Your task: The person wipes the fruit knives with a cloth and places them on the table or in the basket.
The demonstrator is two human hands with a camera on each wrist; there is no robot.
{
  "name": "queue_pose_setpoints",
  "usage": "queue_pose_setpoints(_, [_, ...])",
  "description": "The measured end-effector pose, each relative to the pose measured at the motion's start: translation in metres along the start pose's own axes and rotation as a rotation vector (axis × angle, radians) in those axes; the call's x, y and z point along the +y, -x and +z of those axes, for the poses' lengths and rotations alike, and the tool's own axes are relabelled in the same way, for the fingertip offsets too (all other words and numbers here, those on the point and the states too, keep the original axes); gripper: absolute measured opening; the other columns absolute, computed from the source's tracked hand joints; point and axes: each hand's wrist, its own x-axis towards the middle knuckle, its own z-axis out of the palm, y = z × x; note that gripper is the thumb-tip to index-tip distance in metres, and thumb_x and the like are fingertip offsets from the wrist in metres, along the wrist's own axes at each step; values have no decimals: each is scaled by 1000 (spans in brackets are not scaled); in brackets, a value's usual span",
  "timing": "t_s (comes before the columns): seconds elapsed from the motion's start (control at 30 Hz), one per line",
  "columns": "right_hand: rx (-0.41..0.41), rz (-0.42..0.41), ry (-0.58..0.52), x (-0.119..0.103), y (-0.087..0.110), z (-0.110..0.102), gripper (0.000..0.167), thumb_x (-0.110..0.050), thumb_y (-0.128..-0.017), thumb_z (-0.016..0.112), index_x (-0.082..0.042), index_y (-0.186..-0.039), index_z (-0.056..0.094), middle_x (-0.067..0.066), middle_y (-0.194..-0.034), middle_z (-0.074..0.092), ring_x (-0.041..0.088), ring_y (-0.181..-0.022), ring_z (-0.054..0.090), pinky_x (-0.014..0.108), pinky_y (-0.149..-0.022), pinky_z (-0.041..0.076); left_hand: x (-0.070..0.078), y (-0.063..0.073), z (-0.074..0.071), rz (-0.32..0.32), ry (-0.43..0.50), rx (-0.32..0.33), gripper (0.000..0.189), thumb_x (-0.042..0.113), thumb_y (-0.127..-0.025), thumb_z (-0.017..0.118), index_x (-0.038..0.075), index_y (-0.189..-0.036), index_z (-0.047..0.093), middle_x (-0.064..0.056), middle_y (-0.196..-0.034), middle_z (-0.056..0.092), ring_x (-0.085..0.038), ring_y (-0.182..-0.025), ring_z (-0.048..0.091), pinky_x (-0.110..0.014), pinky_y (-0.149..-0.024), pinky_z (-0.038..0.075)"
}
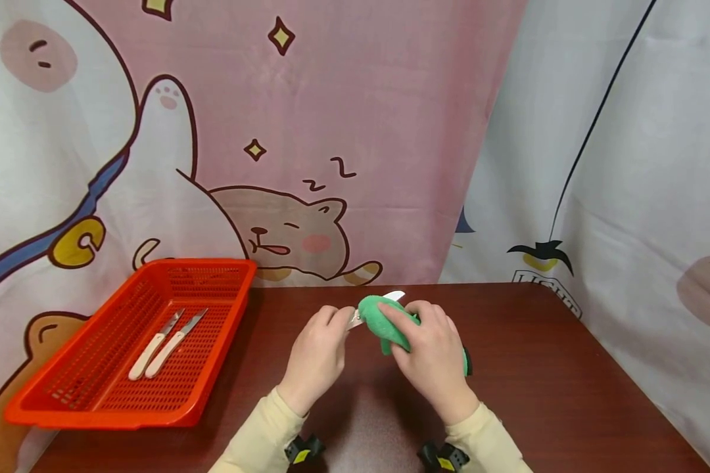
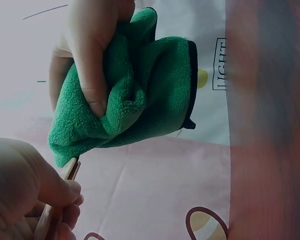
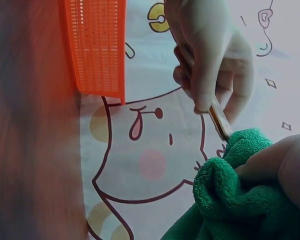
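Note:
My left hand [image 1: 315,355] grips a knife by its pale handle [image 3: 219,120], held up over the table. The knife's blade tip [image 1: 395,295] sticks out beyond a green towel [image 1: 378,322] bunched around the blade. That fluffy towel has a dark edging and hangs in folds in the left wrist view. My right hand [image 1: 434,355] pinches the towel over the blade, thumb and fingers pressing the cloth from either side. Most of the blade is hidden under the fabric.
An orange-red plastic basket [image 1: 100,418] stands on the left of the brown table [image 1: 544,368]. Inside it lie two white-handled knives, a left one [image 1: 144,358] and a right one [image 1: 164,357], side by side. A printed curtain [image 1: 390,131] hangs behind the table.

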Motion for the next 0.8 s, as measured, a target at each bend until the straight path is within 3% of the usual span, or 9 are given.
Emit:
queue_pose_setpoints(0.47, [21,75,40,19,-3,-12,62,-3,-65,82,-23,-122,70,13,-96,58,34,-80,55,45,-65,47,-1,-1,-2,4,27,24,39,-10,-77,76,5,-112,64,-7,-90,58,-19,-76,56,-30,-65,54])
queue_pose_setpoints(0.8, [49,96,46,27,-4,-18,60,0,-66,81,-20,-122,71,14,-95,56,34,-79,54,47,-65,46,-1,-1,-3,-7,63,3,37,-8,-80,75,6,-112,64,-6,-92,59,-17,-78,55,-27,-68,54])
